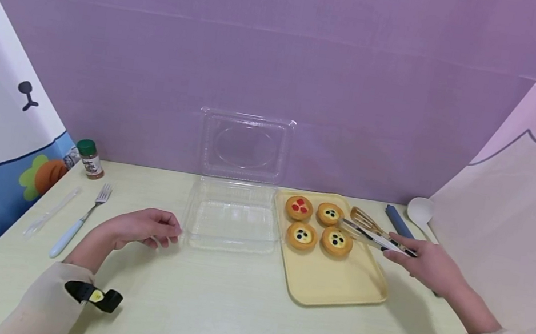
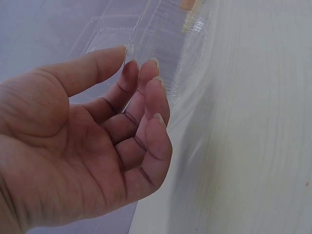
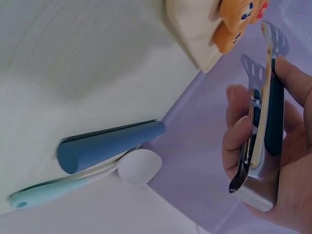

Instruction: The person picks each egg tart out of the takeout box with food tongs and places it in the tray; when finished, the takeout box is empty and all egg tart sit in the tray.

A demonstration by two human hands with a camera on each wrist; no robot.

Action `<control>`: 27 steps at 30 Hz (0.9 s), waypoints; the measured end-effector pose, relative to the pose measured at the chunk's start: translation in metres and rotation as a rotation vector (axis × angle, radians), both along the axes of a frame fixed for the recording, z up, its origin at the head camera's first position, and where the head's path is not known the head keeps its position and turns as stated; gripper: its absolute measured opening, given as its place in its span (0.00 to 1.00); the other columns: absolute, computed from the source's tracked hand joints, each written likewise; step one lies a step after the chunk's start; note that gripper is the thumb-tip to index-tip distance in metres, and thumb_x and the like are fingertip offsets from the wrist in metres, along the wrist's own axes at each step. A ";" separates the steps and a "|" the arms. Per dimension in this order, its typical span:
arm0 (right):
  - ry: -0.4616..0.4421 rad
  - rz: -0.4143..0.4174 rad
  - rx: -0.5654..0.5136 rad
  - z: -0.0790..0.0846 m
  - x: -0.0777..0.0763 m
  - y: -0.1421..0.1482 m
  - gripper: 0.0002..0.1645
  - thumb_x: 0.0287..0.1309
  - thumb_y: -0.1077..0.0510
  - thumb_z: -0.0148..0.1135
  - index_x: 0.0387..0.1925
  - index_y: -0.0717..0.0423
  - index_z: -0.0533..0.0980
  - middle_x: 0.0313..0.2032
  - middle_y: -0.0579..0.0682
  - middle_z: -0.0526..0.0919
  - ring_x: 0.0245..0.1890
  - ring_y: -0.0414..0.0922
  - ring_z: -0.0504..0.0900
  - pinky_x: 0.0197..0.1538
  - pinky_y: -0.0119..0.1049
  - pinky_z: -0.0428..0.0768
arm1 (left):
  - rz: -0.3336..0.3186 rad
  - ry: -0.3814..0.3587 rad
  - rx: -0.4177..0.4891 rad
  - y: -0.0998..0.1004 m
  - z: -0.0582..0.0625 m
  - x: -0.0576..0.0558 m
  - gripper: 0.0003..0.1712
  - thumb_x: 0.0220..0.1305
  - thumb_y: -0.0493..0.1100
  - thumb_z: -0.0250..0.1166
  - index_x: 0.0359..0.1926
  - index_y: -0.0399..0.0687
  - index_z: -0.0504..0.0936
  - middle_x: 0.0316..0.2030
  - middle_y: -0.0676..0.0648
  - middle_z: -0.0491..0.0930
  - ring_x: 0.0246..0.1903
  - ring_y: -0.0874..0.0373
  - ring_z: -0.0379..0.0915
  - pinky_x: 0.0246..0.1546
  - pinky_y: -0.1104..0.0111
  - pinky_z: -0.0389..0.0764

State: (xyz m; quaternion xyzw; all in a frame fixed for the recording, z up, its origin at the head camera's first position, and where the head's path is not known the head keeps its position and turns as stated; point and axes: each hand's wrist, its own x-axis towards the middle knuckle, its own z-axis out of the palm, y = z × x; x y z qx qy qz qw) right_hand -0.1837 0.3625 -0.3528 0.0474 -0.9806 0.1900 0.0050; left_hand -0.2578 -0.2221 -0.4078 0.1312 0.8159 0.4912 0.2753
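Note:
My right hand [image 1: 432, 266] holds metal food tongs [image 1: 374, 236] with slotted ends and dark grip pads. The tongs' tips reach over the right side of a yellow tray [image 1: 333, 283], beside the egg tarts [image 1: 337, 241]. Several tarts lie on the tray, one with red topping [image 1: 299, 208] and the others with dark dots. In the right wrist view the tongs' arms [image 3: 274, 114] stand apart with nothing between them. My left hand [image 1: 147, 228] hangs loosely curled and holds nothing. It is near the left edge of a clear plastic container [image 1: 230, 242] whose lid [image 1: 244, 149] stands raised.
At the left are a green-capped seasoning jar [image 1: 90, 161], a fork [image 1: 80, 222] and a clear plastic-looking utensil [image 1: 50, 212]. A blue cylinder [image 3: 109, 146] and a white spoon [image 3: 139, 166] with a mint handle lie at the right. A purple backdrop [image 1: 282, 71] rises behind the table.

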 end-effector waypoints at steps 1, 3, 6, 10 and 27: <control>0.015 -0.009 0.006 -0.001 -0.001 0.002 0.40 0.65 0.35 0.61 0.69 0.53 0.70 0.17 0.43 0.78 0.21 0.40 0.79 0.30 0.36 0.70 | 0.000 0.000 0.001 0.000 0.000 0.000 0.21 0.72 0.51 0.60 0.51 0.35 0.76 0.41 0.46 0.81 0.40 0.53 0.77 0.42 0.62 0.78; 0.039 -0.028 0.022 -0.004 -0.002 0.005 0.39 0.65 0.35 0.60 0.69 0.53 0.71 0.17 0.43 0.77 0.22 0.41 0.77 0.31 0.37 0.69 | -0.001 0.000 0.003 0.000 0.000 0.000 0.21 0.72 0.50 0.60 0.51 0.35 0.76 0.41 0.46 0.81 0.40 0.53 0.77 0.42 0.62 0.78; 0.054 -0.056 0.043 -0.007 -0.004 0.011 0.39 0.65 0.35 0.59 0.69 0.53 0.71 0.19 0.44 0.76 0.26 0.44 0.75 0.31 0.37 0.68 | -0.003 0.000 0.005 -0.001 0.000 0.000 0.21 0.72 0.50 0.60 0.51 0.35 0.76 0.41 0.46 0.81 0.40 0.53 0.77 0.42 0.62 0.78; 0.049 -0.096 0.056 -0.013 -0.007 0.019 0.41 0.66 0.33 0.57 0.69 0.55 0.70 0.28 0.51 0.83 0.32 0.48 0.76 0.31 0.38 0.69 | -0.005 0.004 0.006 -0.001 0.000 0.000 0.21 0.72 0.50 0.60 0.51 0.35 0.76 0.41 0.46 0.81 0.41 0.53 0.77 0.42 0.62 0.78; 0.084 -0.215 0.075 -0.053 -0.023 0.036 0.44 0.66 0.31 0.55 0.69 0.58 0.68 0.54 0.75 0.77 0.38 0.61 0.80 0.21 0.40 0.65 | -0.008 0.002 0.011 0.000 0.000 0.001 0.21 0.73 0.50 0.60 0.51 0.35 0.76 0.41 0.46 0.80 0.40 0.53 0.76 0.42 0.61 0.78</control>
